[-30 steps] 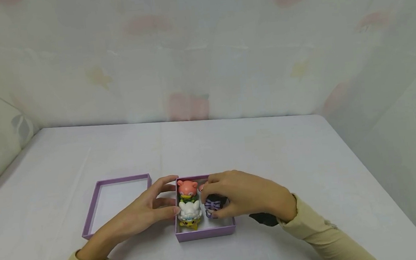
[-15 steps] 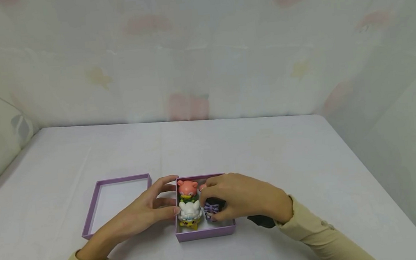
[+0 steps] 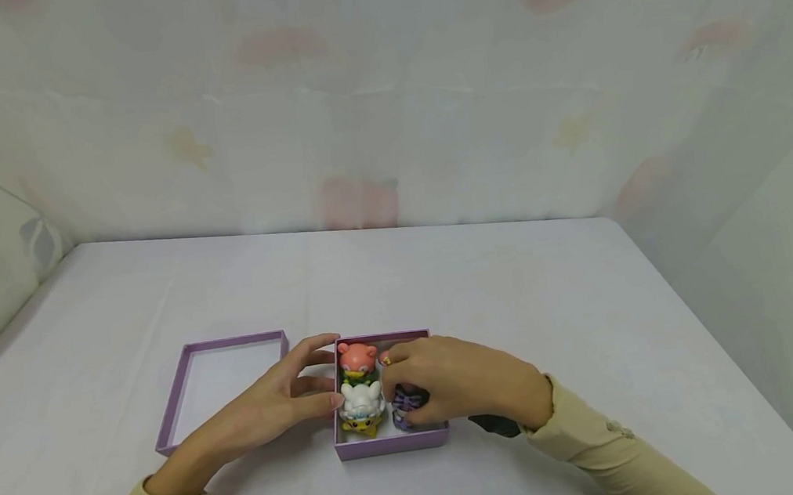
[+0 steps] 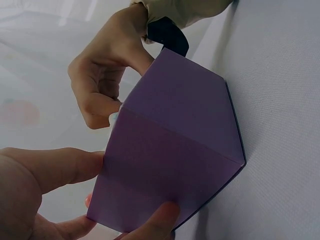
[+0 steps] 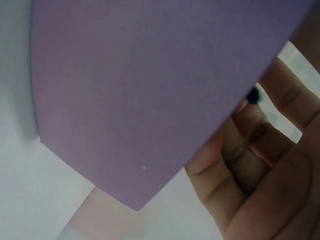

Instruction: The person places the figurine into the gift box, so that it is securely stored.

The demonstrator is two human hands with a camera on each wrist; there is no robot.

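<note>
You'll find nothing to read here: the purple box (image 3: 392, 442), its lid (image 3: 170, 409), the small figures inside and the cloth backdrop carry no lettering, labels or numbers.

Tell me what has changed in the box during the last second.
The right hand pushed the purple-bowed toy lower into the purple box, moving slightly toward the person. The left hand kept touching the box's left wall; the pink toy, white toy and lid stayed.

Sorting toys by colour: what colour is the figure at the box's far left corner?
Pink-orange; the small round-eared toy figure shows best in the head view.
</note>
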